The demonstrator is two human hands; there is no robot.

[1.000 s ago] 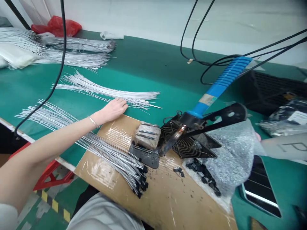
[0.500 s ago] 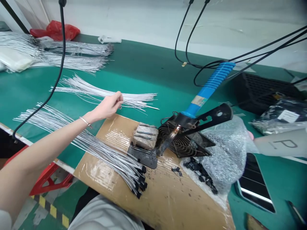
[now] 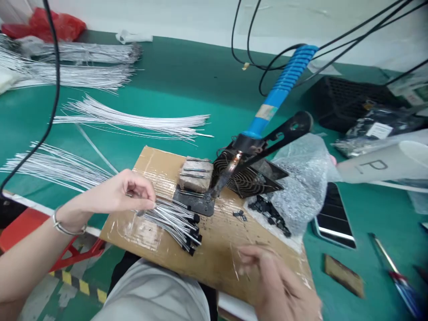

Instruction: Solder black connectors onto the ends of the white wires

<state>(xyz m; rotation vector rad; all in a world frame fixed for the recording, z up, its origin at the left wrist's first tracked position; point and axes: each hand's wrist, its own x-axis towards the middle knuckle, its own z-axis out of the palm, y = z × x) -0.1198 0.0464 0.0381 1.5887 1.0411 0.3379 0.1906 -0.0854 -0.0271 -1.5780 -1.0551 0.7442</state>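
My left hand (image 3: 129, 194) is closed in a pinch over a bundle of white wires with black ends (image 3: 177, 223). A single white wire (image 3: 96, 149) runs up and back from behind its fingers, blurred by motion. The bundle lies across the cardboard (image 3: 217, 263), black ends pointing toward the middle. My right hand (image 3: 281, 285) is over the cardboard's front right edge, smeared by motion, so its grip is unclear. A soldering iron with a blue handle (image 3: 281, 91) leans in a stand, its tip near a block with metal strips (image 3: 197, 174).
Another bundle of white wires (image 3: 140, 122) lies behind. Small black pieces (image 3: 269, 216) sit on bubble wrap (image 3: 301, 178), beside a fan (image 3: 240, 178). To the right are a phone (image 3: 334, 216), a brown block (image 3: 344, 275) and a blue-handled tool (image 3: 397, 276).
My left hand has left the back wire bundle and come forward with one white wire, over the black-ended bundle. My right hand has come into view at the lower right. The view has shifted.
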